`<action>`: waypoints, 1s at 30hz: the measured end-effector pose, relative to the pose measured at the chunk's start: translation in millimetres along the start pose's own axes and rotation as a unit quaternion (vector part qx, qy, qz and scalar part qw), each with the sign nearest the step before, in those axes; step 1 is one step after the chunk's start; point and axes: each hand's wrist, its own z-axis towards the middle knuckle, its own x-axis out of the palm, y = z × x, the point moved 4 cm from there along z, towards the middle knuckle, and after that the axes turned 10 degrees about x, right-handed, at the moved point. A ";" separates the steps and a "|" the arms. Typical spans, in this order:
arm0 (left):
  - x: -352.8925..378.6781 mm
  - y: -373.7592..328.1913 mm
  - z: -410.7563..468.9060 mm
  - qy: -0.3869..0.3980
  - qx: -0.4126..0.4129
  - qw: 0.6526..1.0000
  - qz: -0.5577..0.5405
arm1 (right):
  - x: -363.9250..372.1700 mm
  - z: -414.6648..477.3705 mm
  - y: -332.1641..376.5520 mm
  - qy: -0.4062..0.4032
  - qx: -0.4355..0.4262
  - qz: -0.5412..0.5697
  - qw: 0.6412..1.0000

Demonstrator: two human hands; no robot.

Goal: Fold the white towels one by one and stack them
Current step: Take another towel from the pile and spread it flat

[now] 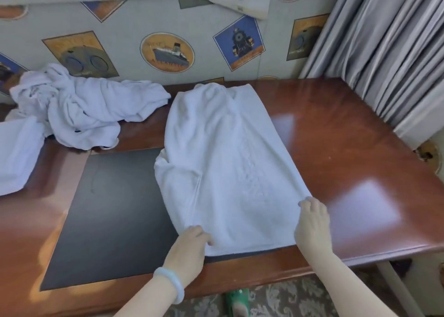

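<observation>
A white towel (230,162) lies lengthwise on the wooden desk (348,148), reaching from the wall toward me; its left edge is rumpled and doubled. My left hand (189,249) pinches the towel's near left corner. My right hand (312,225) grips the near right corner at the towel's edge. A heap of crumpled white towels (79,107) sits at the back left of the desk. Another white towel (16,153) lies flat at the far left edge of the view.
A black inset pad (113,211) covers the desk's middle left, partly under the towel. Patterned wallpaper (168,49) runs behind the desk and a grey curtain (384,52) hangs at the right. A green slipper (237,302) shows on the carpet below the front edge.
</observation>
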 end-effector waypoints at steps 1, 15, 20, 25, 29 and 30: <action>-10.5 5.1 0.3 -0.083 -0.053 0.995 -0.010 | 5.8 -5.4 25.5 0.013 -0.057 0.031 0.998; 9.2 50.0 -65.1 -0.203 -0.466 0.783 -0.357 | 77.9 -60.8 54.0 0.037 -0.180 -0.051 0.982; -0.7 62.8 -73.2 -0.212 -0.461 0.807 -0.304 | 70.0 -30.2 107.3 -0.006 -0.201 -0.055 0.978; -34.7 85.1 -30.3 -0.196 -0.406 0.880 -0.149 | 97.5 -27.5 143.0 0.054 -0.237 -0.027 0.970; -36.2 95.1 -7.7 -0.121 -0.342 0.928 -0.083 | 109.4 -26.1 133.8 0.068 -0.233 -0.024 0.970; -40.0 99.3 -8.4 -0.138 -0.338 0.924 -0.109 | 109.7 -25.5 134.2 0.069 -0.232 -0.025 0.970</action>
